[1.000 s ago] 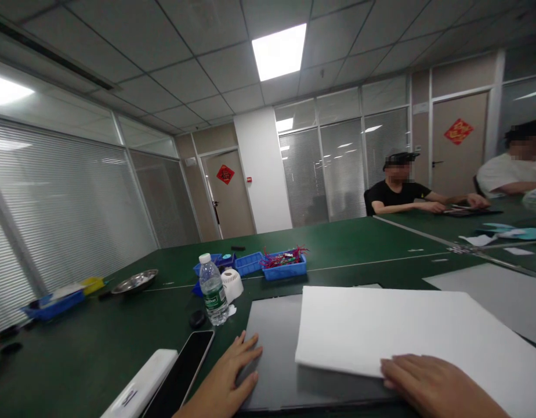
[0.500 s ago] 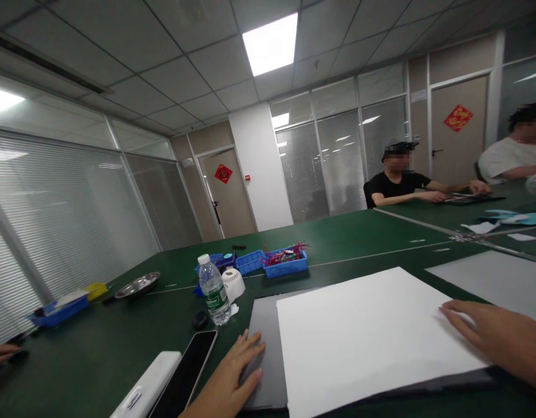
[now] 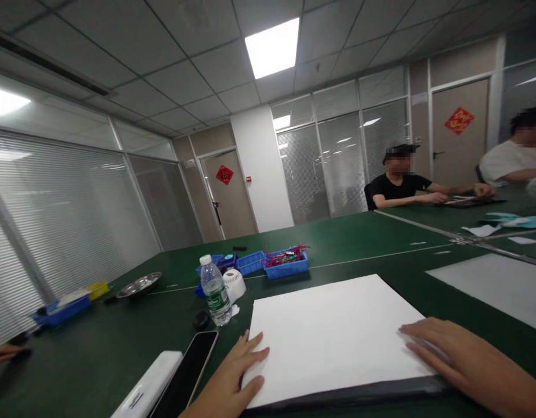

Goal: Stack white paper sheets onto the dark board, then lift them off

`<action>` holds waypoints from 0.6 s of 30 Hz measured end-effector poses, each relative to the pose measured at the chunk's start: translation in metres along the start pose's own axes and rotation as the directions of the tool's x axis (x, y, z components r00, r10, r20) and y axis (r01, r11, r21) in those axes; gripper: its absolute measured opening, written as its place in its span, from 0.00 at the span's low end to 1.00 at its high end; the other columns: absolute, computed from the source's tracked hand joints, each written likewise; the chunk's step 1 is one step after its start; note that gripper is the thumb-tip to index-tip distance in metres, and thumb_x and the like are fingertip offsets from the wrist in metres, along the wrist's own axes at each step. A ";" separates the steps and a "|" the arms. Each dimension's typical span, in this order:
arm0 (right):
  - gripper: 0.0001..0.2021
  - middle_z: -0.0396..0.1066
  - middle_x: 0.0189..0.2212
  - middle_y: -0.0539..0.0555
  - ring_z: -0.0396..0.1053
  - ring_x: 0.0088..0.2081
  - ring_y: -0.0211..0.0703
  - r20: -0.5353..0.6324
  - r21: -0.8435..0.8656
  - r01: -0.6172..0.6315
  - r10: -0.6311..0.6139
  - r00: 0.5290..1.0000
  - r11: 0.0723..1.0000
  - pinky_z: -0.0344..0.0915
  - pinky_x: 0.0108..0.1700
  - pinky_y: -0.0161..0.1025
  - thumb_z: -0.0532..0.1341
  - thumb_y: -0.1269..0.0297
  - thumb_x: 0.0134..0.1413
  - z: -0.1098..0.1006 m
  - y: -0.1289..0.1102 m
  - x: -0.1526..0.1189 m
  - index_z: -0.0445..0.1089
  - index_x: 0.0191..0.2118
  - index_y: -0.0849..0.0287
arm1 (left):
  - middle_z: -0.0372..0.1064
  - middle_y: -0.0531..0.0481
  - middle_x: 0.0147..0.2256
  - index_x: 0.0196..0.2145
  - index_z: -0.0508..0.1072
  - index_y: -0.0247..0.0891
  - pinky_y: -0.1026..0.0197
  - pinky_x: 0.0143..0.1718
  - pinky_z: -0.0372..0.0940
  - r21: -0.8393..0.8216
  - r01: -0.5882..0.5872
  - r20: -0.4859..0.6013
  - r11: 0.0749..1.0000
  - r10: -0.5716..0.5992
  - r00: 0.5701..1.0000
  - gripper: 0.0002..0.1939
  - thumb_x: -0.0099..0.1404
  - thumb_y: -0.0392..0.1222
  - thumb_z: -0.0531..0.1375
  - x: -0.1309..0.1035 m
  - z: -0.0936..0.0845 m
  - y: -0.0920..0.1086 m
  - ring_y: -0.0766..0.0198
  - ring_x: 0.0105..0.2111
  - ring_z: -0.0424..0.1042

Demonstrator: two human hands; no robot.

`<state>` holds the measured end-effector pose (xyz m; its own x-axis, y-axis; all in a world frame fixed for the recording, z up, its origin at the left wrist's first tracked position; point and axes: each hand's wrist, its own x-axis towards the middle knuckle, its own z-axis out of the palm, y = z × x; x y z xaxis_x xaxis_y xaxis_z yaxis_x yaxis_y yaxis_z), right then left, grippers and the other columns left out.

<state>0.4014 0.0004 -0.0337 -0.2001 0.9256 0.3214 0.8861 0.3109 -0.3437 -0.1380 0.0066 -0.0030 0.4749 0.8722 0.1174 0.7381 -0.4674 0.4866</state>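
Note:
A large white sheet of paper [image 3: 333, 334] lies flat on a dark grey board [image 3: 359, 393] on the green table [image 3: 364, 238] in front of me. My left hand [image 3: 233, 377] rests flat with fingers spread on the sheet's near left corner. My right hand [image 3: 459, 357] lies flat, fingers together, on the sheet's right edge. Neither hand grips anything.
A black phone [image 3: 185, 374] and a white case [image 3: 148, 386] lie left of my left hand. Behind them stand a water bottle [image 3: 214, 290], a white round device [image 3: 233, 284], blue trays [image 3: 285, 264] and a metal dish [image 3: 140, 284]. Another grey sheet [image 3: 498, 287] lies right. Two people sit far right.
The white sheet has slid left and squared up over the dark board, now covering it. My right hand moved with it from the near edge to the right edge. My left hand stayed put.

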 end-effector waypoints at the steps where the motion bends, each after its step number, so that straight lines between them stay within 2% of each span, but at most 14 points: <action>1: 0.24 0.76 0.57 0.48 0.72 0.60 0.53 -0.015 -0.008 -0.004 0.004 1.000 1.000 0.66 0.66 0.61 0.53 0.37 0.65 0.001 0.003 0.001 0.76 0.57 0.37 | 0.55 0.50 0.73 0.66 0.71 0.55 0.30 0.72 0.44 -0.005 -0.008 -0.008 1.000 0.008 1.000 0.28 0.74 0.65 0.57 0.000 0.001 -0.002 0.39 0.74 0.45; 4: 0.25 0.77 0.55 0.51 0.73 0.59 0.57 -0.089 -0.031 -0.112 0.109 0.990 0.993 0.67 0.65 0.63 0.52 0.37 0.65 0.001 0.025 0.005 0.78 0.55 0.40 | 0.56 0.48 0.72 0.66 0.72 0.54 0.31 0.72 0.44 -0.020 -0.027 -0.022 0.999 0.027 0.999 0.28 0.74 0.64 0.57 0.000 0.003 -0.007 0.40 0.74 0.46; 8: 0.27 0.79 0.52 0.57 0.76 0.53 0.59 -0.131 -0.026 -0.271 0.265 0.955 0.962 0.74 0.55 0.60 0.54 0.37 0.63 -0.001 0.059 0.005 0.79 0.55 0.45 | 0.55 0.50 0.73 0.66 0.71 0.55 0.32 0.72 0.44 -0.040 -0.048 -0.010 0.998 0.048 0.999 0.27 0.74 0.63 0.58 -0.002 0.002 -0.009 0.40 0.74 0.46; 11: 0.27 0.79 0.51 0.57 0.77 0.51 0.58 -0.106 0.002 -0.273 0.272 0.956 0.962 0.75 0.52 0.56 0.56 0.37 0.62 0.001 0.064 0.003 0.79 0.54 0.45 | 0.54 0.51 0.73 0.67 0.70 0.55 0.32 0.72 0.43 -0.043 -0.066 -0.001 0.997 0.066 0.998 0.27 0.75 0.62 0.57 -0.003 0.001 -0.011 0.40 0.75 0.44; 16: 0.25 0.80 0.50 0.56 0.77 0.50 0.56 -0.096 -0.010 -0.234 0.232 0.968 0.972 0.74 0.52 0.55 0.54 0.39 0.63 -0.008 0.048 0.008 0.81 0.51 0.44 | 0.55 0.48 0.73 0.67 0.70 0.53 0.31 0.72 0.43 -0.045 -0.083 -0.022 0.996 0.082 0.996 0.28 0.76 0.63 0.55 -0.002 0.004 -0.019 0.39 0.75 0.44; 18: 0.26 0.79 0.50 0.57 0.77 0.51 0.57 -0.144 -0.066 -0.215 0.204 0.968 0.974 0.71 0.55 0.57 0.53 0.40 0.63 -0.018 0.059 0.011 0.81 0.52 0.46 | 0.55 0.48 0.73 0.67 0.70 0.53 0.31 0.72 0.44 -0.052 -0.090 -0.023 0.995 0.089 0.996 0.29 0.76 0.64 0.54 -0.002 0.005 -0.020 0.40 0.75 0.44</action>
<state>0.4594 0.0254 -0.0344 0.0470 0.9284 0.3686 0.9340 0.0900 -0.3457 -0.1510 0.0137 -0.0167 0.5277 0.8302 0.1799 0.6663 -0.5359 0.5185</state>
